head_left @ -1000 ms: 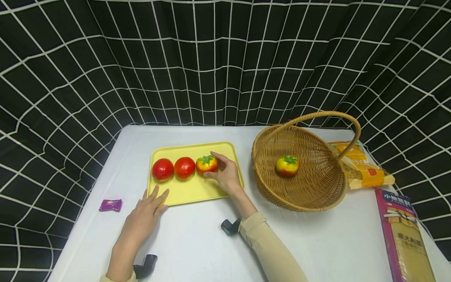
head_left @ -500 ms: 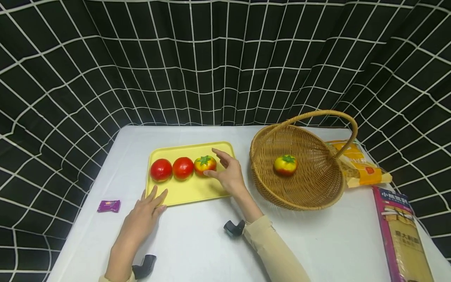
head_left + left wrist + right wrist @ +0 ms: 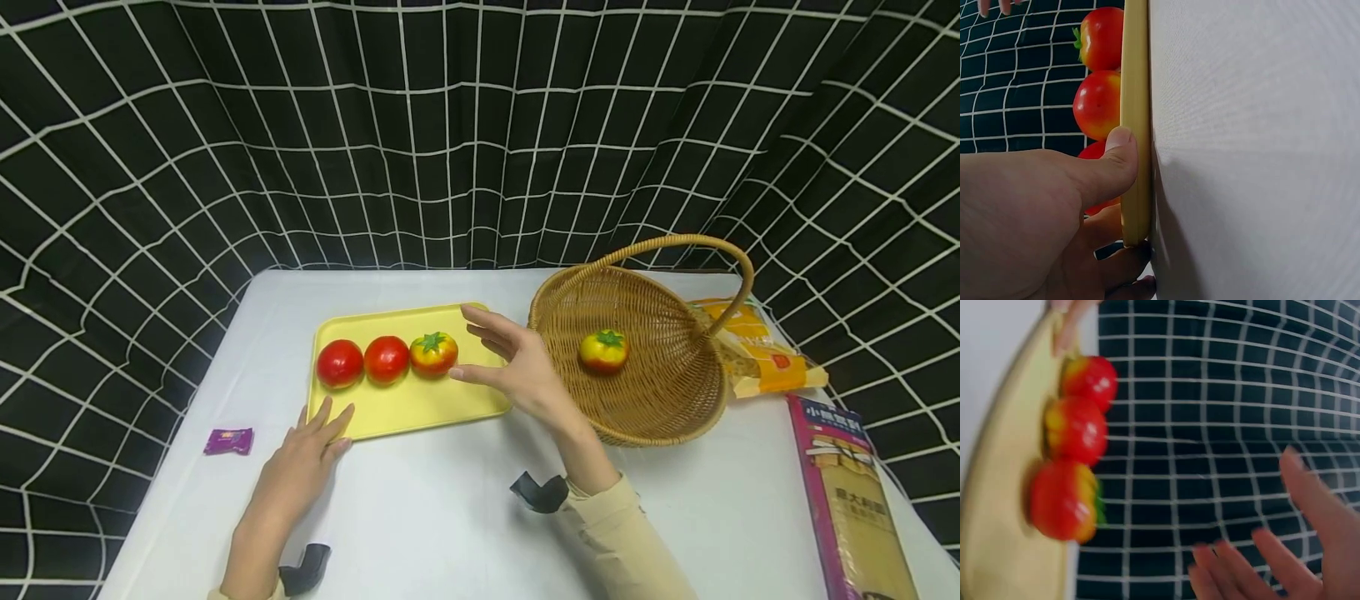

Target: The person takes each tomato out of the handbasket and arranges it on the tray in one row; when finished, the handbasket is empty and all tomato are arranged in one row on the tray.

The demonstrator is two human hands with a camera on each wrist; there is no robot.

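Observation:
My left hand (image 3: 291,468) rests at the near left corner of the yellow tray (image 3: 427,417), its fingers straight and spread. In the left wrist view its thumb (image 3: 1119,156) lies against the tray's rim. Inside the tray a row runs from a red tomato (image 3: 340,363) and another red tomato (image 3: 387,360) to a red-and-yellow tomato (image 3: 433,354) with a green top. Just right of that last tomato, my right hand (image 3: 525,371) hovers with fingers and thumb apart, holding nothing. One more red-and-yellow tomato (image 3: 603,352) sits in the wicker basket (image 3: 667,400).
The basket's arched handle (image 3: 675,242) rises high on the right. Behind it lies an orange food bag (image 3: 772,358); a long pasta packet (image 3: 855,500) is nearer. A purple wrapped sweet (image 3: 228,441) lies left of the tray. A dark checked curtain (image 3: 420,142) hangs behind the table.
My right hand has let go of the red-and-yellow tomato on the tray and moved right, opening wider. The tomato stays in the row, and my left hand keeps its place.

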